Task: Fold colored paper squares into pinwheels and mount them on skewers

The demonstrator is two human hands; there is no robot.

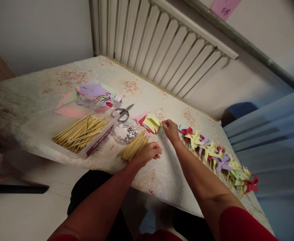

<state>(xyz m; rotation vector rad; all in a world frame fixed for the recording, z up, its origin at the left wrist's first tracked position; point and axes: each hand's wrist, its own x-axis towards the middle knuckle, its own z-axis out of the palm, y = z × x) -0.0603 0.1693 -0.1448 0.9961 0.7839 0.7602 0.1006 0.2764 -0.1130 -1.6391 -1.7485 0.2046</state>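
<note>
My right hand [170,129] is closed in a pinch just right of a stack of cut paper squares [150,124], a yellow one on top with its edge lifted. What sits between those fingertips is too small to name. Lower down, my left hand [154,151] has its fingers curled together above the cloth, and anything in them is hidden. Beside it lies a bundle of thin wooden sticks [134,146]. A round clear dish of silvery pins or fasteners [128,133] stands left of the paper stack.
Finished paper pinwheels [212,150] line the right side of the flowered tablecloth [152,175]. At left, a clear plastic box [40,129] holds many sticks [80,134]. Scissors [124,112], a small white box [117,99] and paper scraps [93,90] lie behind. A radiator [162,47] borders the table.
</note>
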